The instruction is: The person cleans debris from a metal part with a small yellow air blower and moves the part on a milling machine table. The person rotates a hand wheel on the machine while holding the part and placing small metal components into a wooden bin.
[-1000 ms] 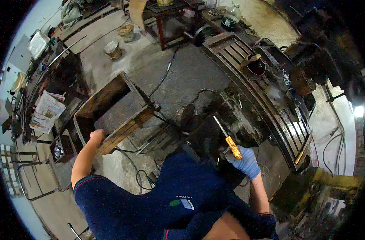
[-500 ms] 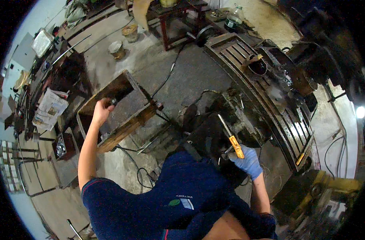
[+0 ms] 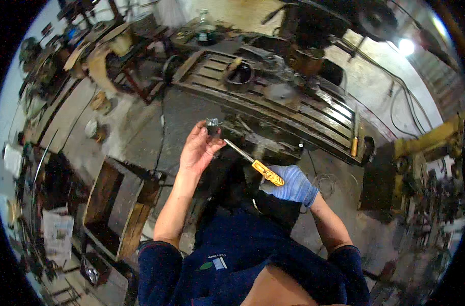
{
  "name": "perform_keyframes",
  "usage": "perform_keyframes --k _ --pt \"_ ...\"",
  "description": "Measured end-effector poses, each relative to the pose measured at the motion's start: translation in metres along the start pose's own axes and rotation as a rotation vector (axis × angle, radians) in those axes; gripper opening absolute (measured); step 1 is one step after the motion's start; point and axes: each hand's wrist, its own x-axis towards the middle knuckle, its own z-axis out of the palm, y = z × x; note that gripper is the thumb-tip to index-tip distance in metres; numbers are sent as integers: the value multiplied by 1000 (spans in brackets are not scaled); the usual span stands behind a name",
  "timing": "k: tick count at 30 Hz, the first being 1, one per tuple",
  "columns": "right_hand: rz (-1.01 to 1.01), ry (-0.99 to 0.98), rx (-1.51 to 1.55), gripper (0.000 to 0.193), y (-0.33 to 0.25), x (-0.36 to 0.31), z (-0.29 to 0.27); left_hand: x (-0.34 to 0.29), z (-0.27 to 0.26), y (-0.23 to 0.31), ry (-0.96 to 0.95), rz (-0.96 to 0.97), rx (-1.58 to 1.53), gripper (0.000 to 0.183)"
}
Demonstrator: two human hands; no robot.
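In front of me my bare left hand (image 3: 195, 153) is raised, fingers and thumb closed around a small shiny metal block (image 3: 212, 127). My right hand (image 3: 292, 187), in a blue-grey knit glove, grips a hand tool (image 3: 263, 169) by its yellow handle. The tool's straight metal shaft slants up and left, its tip close to the fingers of my left hand; whether it touches the block I cannot tell. The palm and fingers of the glove are partly hidden behind the handle.
A long slotted machine table (image 3: 212, 69) runs across the front, bearing a dark round pot (image 3: 239, 76) and a yellow-handled tool (image 3: 355, 147). An open wooden box (image 3: 133, 232) stands at lower left. Behind stands a clear bottle (image 3: 205, 35); a yellow machine part (image 3: 431, 135) is at right.
My left hand has left the wooden box and come up in front of me with the metal block. The view has swung right, toward the machine table. The tool stays in my right hand.
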Motion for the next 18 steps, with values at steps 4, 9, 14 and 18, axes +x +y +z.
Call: perform_keyframes --k 4,9,14,18 --pt "139 38 0 39 12 -24 -22 26 11 -35 45 -80 59 21" --pt "137 46 -16 37 45 -44 -25 49 10 -52 97 -173 231 15" --pt "289 -170 -307 50 51 -39 -42 73 17 -61 -7 -188 769 18" --pt "287 -33 -227 52 61 -40 -57 111 14 -63 -356 43 1544 31"
